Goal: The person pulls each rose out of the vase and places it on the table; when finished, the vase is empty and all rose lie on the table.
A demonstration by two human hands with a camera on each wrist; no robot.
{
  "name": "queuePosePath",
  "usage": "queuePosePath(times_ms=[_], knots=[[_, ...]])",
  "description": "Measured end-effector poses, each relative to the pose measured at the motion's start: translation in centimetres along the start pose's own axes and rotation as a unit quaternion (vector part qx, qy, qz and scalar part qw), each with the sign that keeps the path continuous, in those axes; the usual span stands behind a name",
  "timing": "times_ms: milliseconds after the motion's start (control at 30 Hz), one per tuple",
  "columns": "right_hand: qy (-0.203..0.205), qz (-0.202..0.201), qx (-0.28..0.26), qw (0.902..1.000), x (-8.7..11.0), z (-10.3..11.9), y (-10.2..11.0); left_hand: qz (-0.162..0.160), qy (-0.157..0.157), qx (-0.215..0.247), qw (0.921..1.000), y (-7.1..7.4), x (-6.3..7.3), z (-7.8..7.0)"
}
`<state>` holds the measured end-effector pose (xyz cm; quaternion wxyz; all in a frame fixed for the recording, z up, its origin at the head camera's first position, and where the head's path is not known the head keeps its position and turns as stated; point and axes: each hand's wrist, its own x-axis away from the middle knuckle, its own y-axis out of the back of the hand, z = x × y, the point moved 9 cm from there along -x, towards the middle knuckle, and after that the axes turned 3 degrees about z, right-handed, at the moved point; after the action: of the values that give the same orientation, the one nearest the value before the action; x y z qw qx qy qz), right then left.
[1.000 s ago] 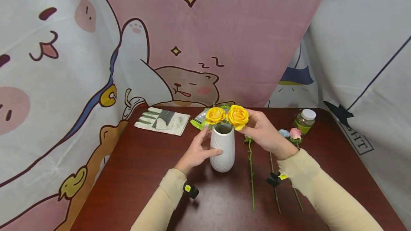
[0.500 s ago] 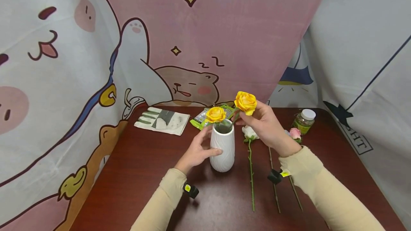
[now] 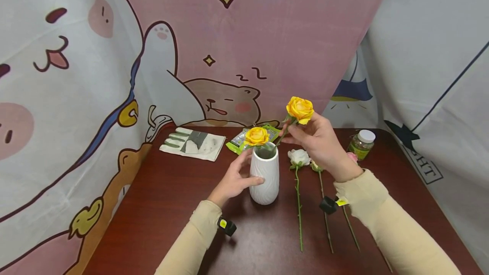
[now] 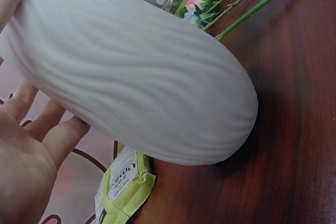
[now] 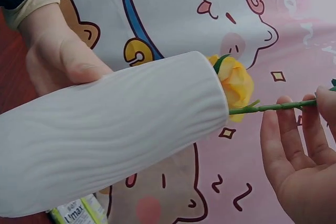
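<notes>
A white vase (image 3: 264, 179) with wavy ridges stands upright on the table. My left hand (image 3: 234, 181) grips its left side, thumb across the front and fingers around the back. One yellow rose (image 3: 257, 136) sits in the vase, its bloom at the rim. Above and right of the mouth, my right hand (image 3: 318, 143) pinches the green stem (image 5: 273, 107) of a second yellow rose (image 3: 300, 110). That stem leans to the right, and its lower end is hidden inside the vase. A white rose (image 3: 299, 157) lies on the table to the right of the vase.
Several more stemmed flowers lie right of the white rose, partly under the right arm. A lidded jar (image 3: 363, 144) stands at the back right. Behind the vase is a green packet (image 3: 238, 141); a pair of work gloves (image 3: 194, 144) lies at the back left.
My right hand has moved up and to the right with the second yellow rose, whose bloom is now higher above the vase. The left hand and vase have stayed in place.
</notes>
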<state>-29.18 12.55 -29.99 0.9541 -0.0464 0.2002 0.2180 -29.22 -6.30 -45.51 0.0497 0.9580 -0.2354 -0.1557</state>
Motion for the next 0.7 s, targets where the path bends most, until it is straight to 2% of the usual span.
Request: queuePosePath(times_ms=[333, 567, 700], knots=[[0.021, -0.016, -0.035, 0.999, -0.3, 1.8, 1.1, -0.002, 0.012, 0.0, 0.9999, 0.0, 0.1, 0.1], [0.035, -0.031, -0.105, 0.9934, -0.5, 3.1, 2.0, 0.002, 0.006, 0.0, 1.0, 0.0, 0.1, 0.0], [0.05, -0.025, -0.136, 0.9891, -0.6, 3.8, 2.3, 0.003, 0.005, -0.001, 1.0, 0.0, 0.1, 0.1]])
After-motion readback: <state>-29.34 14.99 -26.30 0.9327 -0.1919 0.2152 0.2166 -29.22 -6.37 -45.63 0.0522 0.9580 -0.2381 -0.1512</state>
